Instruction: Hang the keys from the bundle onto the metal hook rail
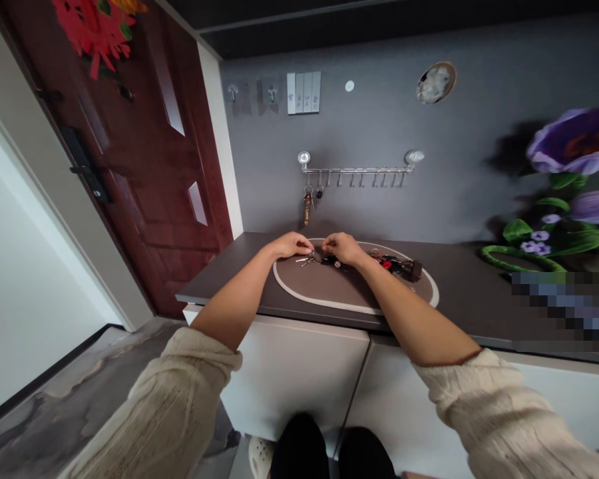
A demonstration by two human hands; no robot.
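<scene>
Over the oval brown mat (319,293) with a pale rim, my left hand (293,245) is closed in a pinch on a bunch of keys (307,260), whose blades fan out below the fingertips. My right hand (343,247) is just to the right, its fingers bent together; what they grip is hidden. Small dark items and a round light piece (337,265) lie under that hand. Further right on the mat is a pile of keys and fobs (387,264) with red and black parts, partly behind my right forearm. A dark brown block-like piece (415,271) ends the pile.
A metal hook rail (359,170) on the grey wall carries a brown strap keychain (307,207) and a small dark key set (320,194) at its left end. Purple artificial flowers (579,146) stand at right. A dark red door (144,146) is at left. White cabinets (299,359) lie below the dark counter (219,276).
</scene>
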